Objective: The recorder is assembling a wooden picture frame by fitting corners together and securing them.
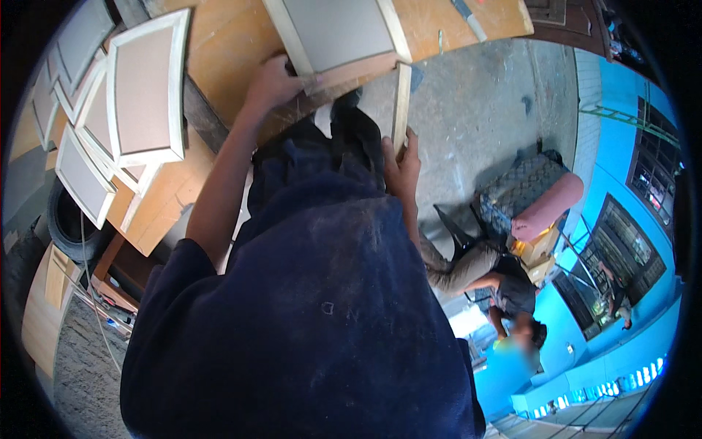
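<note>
A framed panel (338,36) lies on the wooden worktable at the top middle, a grey sheet with pale wooden strips along its left and right sides. My left hand (274,86) is at its near left corner, fingers curled and closed on the edge; the fingertips are partly hidden. My right hand (402,167) hangs beyond the table's near edge, closed around the lower end of a pale wooden strip (401,99). That strip points away from me, its far end close to the panel's near right corner.
Several framed panels (150,88) are piled on the worktable (223,44) at left. A tool with a grey blade (468,18) lies at the far right of the table. Below left is a black tyre (64,219). A seated person (512,293) is at right, near a patterned couch (515,190).
</note>
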The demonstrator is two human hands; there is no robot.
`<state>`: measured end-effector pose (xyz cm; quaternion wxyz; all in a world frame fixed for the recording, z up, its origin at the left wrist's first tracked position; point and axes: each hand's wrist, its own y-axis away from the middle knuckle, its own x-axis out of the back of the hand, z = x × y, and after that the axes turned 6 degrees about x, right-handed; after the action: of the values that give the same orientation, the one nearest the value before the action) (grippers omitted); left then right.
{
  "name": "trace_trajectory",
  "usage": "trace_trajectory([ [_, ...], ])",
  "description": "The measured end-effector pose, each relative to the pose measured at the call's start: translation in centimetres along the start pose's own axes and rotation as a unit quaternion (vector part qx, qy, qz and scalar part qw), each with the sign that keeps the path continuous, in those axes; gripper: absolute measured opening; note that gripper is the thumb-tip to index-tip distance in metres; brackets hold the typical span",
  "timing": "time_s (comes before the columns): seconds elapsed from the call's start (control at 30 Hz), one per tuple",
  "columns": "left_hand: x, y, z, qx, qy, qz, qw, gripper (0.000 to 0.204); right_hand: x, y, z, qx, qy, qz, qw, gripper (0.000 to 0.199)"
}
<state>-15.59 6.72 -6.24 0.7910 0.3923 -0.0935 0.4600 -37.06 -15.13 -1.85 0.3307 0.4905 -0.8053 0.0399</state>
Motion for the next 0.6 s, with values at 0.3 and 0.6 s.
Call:
trace_trajectory([
  [0.3,-1.0,2.1,3.3,-0.221,-0.020,0.246,0.944,0.050,1.3,-2.1,-0.8,0.017,0.089,-0.017,0.996,0.030],
  [0.6,-4.4,1.7,2.7,-0.229,-0.206,0.325,0.894,0.055,-1.9,-6.1,1.1,-0.136,-0.198,-0.136,0.961,0.043],
])
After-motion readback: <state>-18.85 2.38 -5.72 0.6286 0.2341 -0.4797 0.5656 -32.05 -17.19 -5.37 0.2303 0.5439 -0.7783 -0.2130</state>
